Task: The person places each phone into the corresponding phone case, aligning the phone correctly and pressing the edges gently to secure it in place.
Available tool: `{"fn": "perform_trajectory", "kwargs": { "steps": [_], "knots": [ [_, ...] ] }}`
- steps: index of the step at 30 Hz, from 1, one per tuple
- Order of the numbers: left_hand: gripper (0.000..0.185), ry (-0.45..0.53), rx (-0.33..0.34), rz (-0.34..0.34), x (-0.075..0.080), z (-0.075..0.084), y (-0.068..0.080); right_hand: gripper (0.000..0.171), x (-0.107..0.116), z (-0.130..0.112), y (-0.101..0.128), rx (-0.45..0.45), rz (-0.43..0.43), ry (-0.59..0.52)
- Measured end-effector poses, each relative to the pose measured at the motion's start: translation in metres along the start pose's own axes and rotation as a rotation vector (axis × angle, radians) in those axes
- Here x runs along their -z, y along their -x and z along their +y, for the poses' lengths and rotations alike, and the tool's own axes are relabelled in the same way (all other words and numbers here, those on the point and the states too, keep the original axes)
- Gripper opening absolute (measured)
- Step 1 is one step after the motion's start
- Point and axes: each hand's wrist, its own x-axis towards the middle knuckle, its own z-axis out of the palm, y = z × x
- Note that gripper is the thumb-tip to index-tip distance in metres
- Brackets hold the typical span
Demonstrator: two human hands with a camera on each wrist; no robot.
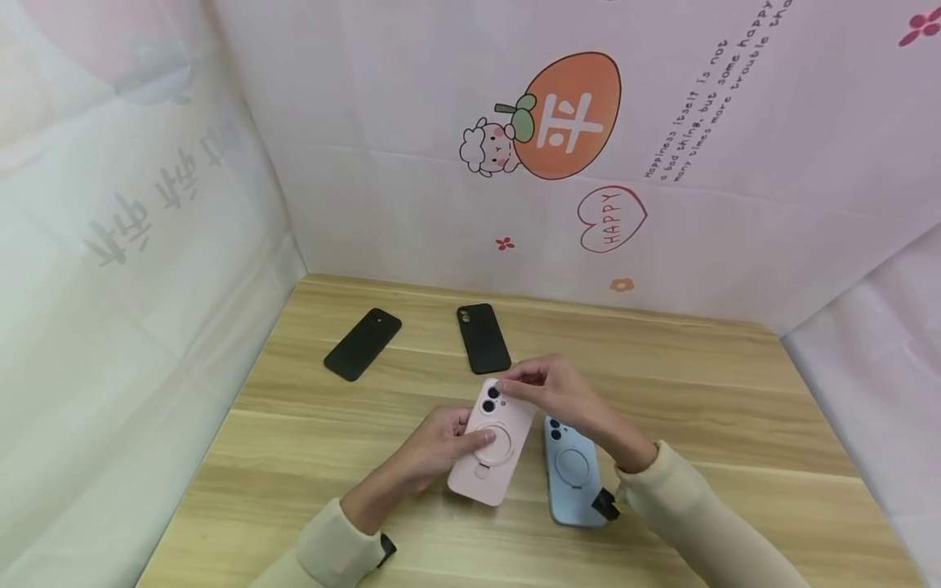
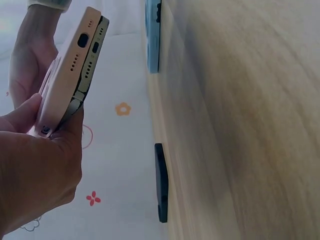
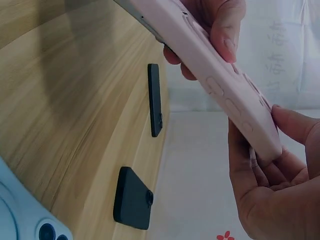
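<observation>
Head view, frame centre: left hand (image 1: 441, 445) and right hand (image 1: 555, 388) both grasp pink phone case (image 1: 491, 445), long axis pointing away

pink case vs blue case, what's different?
The pink case is held off the table by both hands: the left hand grips its side, the right hand pinches its camera end. The blue case lies flat on the table, untouched. The pink case has a phone partly seated in it, seen in the left wrist view; nothing shows whether the blue case holds one. Both face back-up and carry a round ring on the back.
</observation>
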Motion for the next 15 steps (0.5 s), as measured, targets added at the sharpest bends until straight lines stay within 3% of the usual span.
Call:
{"fn": "perform_trajectory", "kwargs": {
  "steps": [10,15],
  "knots": [
    [0.026,-0.089,0.025,-0.001,-0.0045,0.0016,0.0043,0.012,-0.0071,-0.0007,-0.0051,0.066,-0.058,-0.012],
    [0.025,-0.101,0.032,0.020,-0.0065,0.0037,0.0045,0.014,-0.0071,-0.0003,-0.0050,0.032,-0.050,-0.073]
  ]
}}
